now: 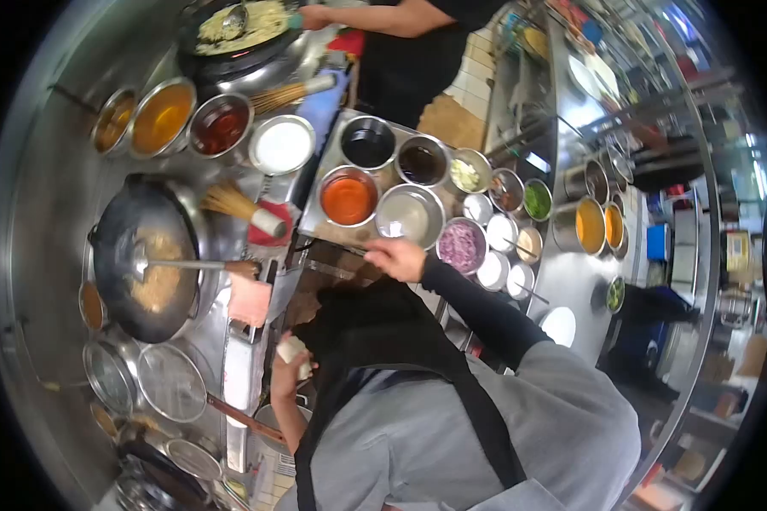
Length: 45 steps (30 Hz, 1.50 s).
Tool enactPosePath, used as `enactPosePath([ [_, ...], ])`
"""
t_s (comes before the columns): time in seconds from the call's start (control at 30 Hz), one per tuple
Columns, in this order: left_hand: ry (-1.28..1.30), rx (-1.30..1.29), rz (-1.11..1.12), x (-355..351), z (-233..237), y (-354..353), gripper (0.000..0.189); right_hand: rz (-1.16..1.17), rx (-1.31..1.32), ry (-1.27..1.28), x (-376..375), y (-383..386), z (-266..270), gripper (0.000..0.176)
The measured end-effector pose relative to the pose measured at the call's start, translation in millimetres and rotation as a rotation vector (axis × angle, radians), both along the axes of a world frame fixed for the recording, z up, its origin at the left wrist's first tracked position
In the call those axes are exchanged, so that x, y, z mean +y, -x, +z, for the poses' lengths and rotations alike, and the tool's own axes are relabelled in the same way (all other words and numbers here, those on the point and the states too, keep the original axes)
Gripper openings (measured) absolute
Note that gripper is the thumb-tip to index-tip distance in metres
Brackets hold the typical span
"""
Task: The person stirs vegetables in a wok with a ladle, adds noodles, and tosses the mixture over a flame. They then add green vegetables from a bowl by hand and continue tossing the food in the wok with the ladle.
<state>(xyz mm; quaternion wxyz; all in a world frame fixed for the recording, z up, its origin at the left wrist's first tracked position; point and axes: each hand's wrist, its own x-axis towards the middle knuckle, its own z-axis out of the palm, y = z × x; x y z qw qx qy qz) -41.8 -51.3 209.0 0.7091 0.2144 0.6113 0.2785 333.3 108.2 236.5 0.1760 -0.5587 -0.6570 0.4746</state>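
Note:
My left hand, low beside the stove edge, is closed round a whitish bundle that looks like cloth. The fingers of my right hand are pinched on a thin metal handle, near the bowl of cloudy liquid and the bowl of chopped purple onion. An orange-red sauce bowl stands just beyond. On the stove, a wok holds a light brown food, and a ladle rests in it with its wooden handle toward me.
A co-worker's arm reaches to a second wok at the top. Sauce bowls and a bamboo brush lie between the woks. Strainers sit at lower left. Ingredient bowls line the counter at right.

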Motion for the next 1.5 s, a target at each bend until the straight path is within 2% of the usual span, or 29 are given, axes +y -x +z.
enactPosePath([
  [0.03, -0.026, 0.206, -0.126, -8.3, -24.3, -9.4, 0.068, -0.091, -0.031, -0.072, -4.2, -25.7, 18.6, 0.036],
  [0.07, -0.238, 0.655, -0.389, -22.8, -63.5, -6.3, 0.067, -0.242, -0.004, -0.095, -12.6, -51.3, 23.3, 0.033],
  [0.1, -0.105, 0.715, -0.419, -20.5, -61.0, -17.7, 0.070, -0.389, 0.069, -0.161, -21.9, -82.4, 6.0, 0.029],
  [0.13, -0.118, 0.646, -0.306, -22.7, -75.9, -25.7, 0.060, -0.518, 0.063, -0.201, -25.7, -116.6, 0.4, 0.023],
  [0.17, -0.126, 0.566, -0.193, -32.8, -91.8, -26.7, 0.050, -0.606, -0.009, -0.532, -29.4, -150.7, -18.7, 0.021],
  [0.23, 0.091, 0.360, -0.010, -37.3, -90.6, -34.2, 0.033, -0.945, -0.162, -0.295, -33.7, -226.3, -8.3, 0.026],
  [0.27, 0.200, 0.256, 0.086, -39.6, -87.3, -40.9, 0.025, -0.996, -0.251, -0.478, -31.3, -276.4, -31.1, 0.027],
  [0.3, 0.226, 0.289, 0.104, -44.3, -84.1, -49.7, 0.020, -1.038, -0.383, -0.473, -29.5, -318.4, -29.2, 0.025],
  [0.37, 0.192, 0.360, 0.068, -63.2, -82.3, -62.4, 0.017, -1.019, -0.726, -0.239, -26.5, -407.7, -63.3, 0.025],
  [0.43, 0.067, 0.446, -0.036, -89.9, -87.2, -66.9, 0.019, -0.870, -0.871, 0.036, -18.8, -471.9, -100.2, 0.030],
  [0.47, -0.085, 0.469, -0.171, -116.1, -119.5, -46.2, 0.020, -0.823, -0.867, 0.103, -15.1, -483.4, -106.6, 0.039],
  [0.57, 0.142, 0.599, -0.138, -113.9, -65.6, -83.8, 0.028, -0.640, -0.851, 0.124, -8.6, -471.5, -98.6, 0.045],
  [0.6, 0.151, 0.627, -0.145, -123.8, -69.6, -81.2, 0.029, -0.595, -0.837, 0.136, -6.3, -475.0, -110.9, 0.050],
  [0.73, 0.156, 0.746, -0.154, -147.1, -80.4, -86.8, 0.035, -0.555, -0.826, 0.076, -0.3, -500.7, -174.1, 0.037],
  [0.83, 0.186, 0.691, -0.143, -153.0, -83.3, -94.7, 0.037, -0.511, -0.728, 0.112, -5.8, -501.2, -144.9, 0.036],
  [0.87, 0.161, 0.685, -0.111, -145.2, -67.6, -114.0, 0.038, -0.491, -0.701, -0.054, -14.3, -516.6, -163.2, 0.031],
  [0.97, 0.180, 0.647, -0.088, -131.0, -44.1, -143.1, 0.038, -0.652, -0.497, 0.226, -14.4, -520.3, -127.5, 0.028],
  [1.03, 0.199, 0.604, -0.037, -133.0, -44.6, -150.3, 0.038, -0.729, -0.365, 0.192, -17.2, -529.2, -137.1, 0.028],
  [1.1, 0.185, 0.572, 0.005, -139.6, -50.4, -150.7, 0.038, -0.817, -0.293, 0.192, -23.9, -522.9, -122.3, 0.028],
  [1.13, 0.161, 0.565, 0.015, -146.5, -57.4, -148.3, 0.039, -0.795, -0.288, 0.101, -27.1, -522.7, -123.9, 0.027],
  [1.23, 0.159, 0.585, -0.007, -160.4, -74.7, -137.6, 0.041, -0.750, -0.362, 0.220, -23.4, -528.1, -128.6, 0.026],
  [1.33, 0.124, 0.611, 0.005, -172.7, -83.1, -130.2, 0.042, -0.765, -0.415, 0.160, -22.7, -504.8, -95.8, 0.021],
  [1.43, 0.114, 0.652, 0.009, -174.4, -77.7, -130.2, 0.040, -0.774, -0.482, -0.093, -31.2, -517.1, -127.5, 0.014],
  [1.5, 0.145, 0.633, 0.014, -160.0, -67.7, -131.7, 0.038, -0.838, -0.405, -0.057, -26.1, -510.3, -117.5, 0.013],
])
